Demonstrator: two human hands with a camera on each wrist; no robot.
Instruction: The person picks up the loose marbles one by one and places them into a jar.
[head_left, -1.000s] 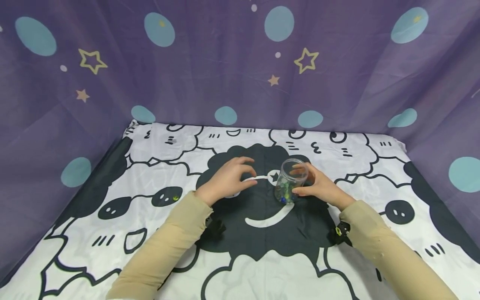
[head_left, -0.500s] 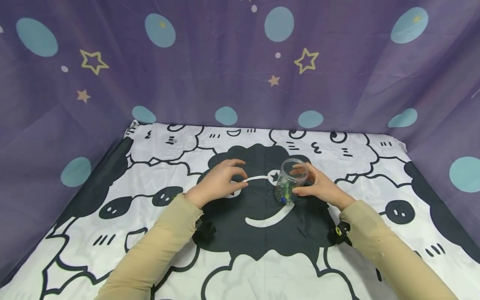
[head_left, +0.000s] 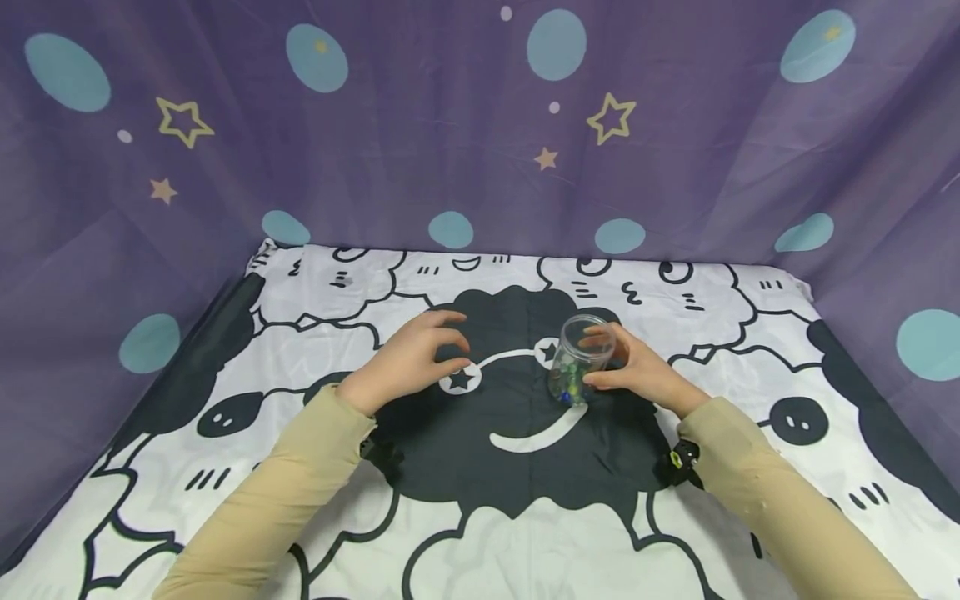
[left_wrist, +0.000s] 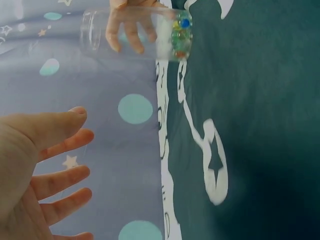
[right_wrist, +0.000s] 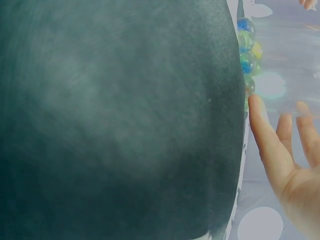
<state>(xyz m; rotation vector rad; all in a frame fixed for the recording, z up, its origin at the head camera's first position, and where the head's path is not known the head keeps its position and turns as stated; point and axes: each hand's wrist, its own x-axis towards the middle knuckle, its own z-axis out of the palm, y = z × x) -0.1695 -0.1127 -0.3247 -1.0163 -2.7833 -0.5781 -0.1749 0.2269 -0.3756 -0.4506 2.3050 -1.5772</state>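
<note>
In the head view, a clear open-topped plastic jar (head_left: 573,350) stands on the dark sheep print, right of the middle. Green, yellow and blue glass marbles (head_left: 570,387) lie in its lower part. My right hand (head_left: 637,371) holds the jar from the right, thumb in front and fingers round the far side. To the left of the jar, my left hand (head_left: 412,354) hovers over the cloth with fingers spread and nothing in them. The left wrist view shows these bare fingers (left_wrist: 62,182) well apart from the jar. Marbles (right_wrist: 246,62) show beside my right thumb in the right wrist view.
A black-and-white cloth (head_left: 517,550) with cartoon sheep covers the table. Behind and on both sides hangs a purple curtain (head_left: 420,125) with stars and blue ovals. Dark wrist-worn devices (head_left: 682,462) sit at both cuffs.
My left hand has moved left, away from the jar. Its sleeve now covers a small yellow-green round spot seen on the left sunglasses print earlier. The right hand and jar stay put.
</note>
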